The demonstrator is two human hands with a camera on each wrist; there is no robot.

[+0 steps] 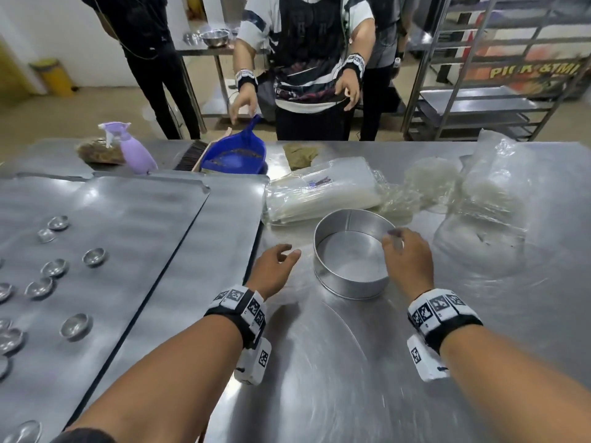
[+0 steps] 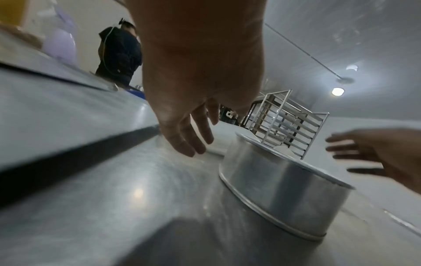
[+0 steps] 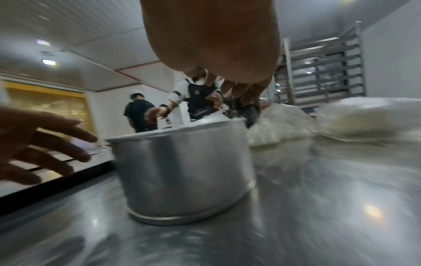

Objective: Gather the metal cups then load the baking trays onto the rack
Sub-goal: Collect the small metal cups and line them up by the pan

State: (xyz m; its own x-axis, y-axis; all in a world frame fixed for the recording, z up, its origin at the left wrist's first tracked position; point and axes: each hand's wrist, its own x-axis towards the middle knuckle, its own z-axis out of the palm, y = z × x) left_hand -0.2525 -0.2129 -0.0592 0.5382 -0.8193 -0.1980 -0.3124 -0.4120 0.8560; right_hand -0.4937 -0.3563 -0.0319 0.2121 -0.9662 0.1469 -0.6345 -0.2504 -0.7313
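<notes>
Several small metal cups (image 1: 94, 256) lie scattered on a flat baking tray (image 1: 134, 225) at the left, with a second tray (image 1: 230, 219) beside it. A round empty metal pan (image 1: 351, 282) stands on the steel table between my hands, also seen as the pan (image 2: 284, 189) and the pan (image 3: 182, 171). My left hand (image 1: 289, 252) hovers open just left of it, fingers relaxed, holding nothing. My right hand (image 1: 393, 239) is at the pan's right rim with fingers extended; whether it touches the rim is unclear. The tray rack (image 1: 479, 91) stands beyond the table at the back right.
Stacks of clear plastic bags (image 1: 323, 190) and loose bags (image 1: 492, 199) lie behind and right of the pan. A blue dustpan (image 1: 236, 155), a brush and a purple spray bottle (image 1: 134, 151) sit at the far edge. A person (image 1: 307, 59) stands across the table, another person behind.
</notes>
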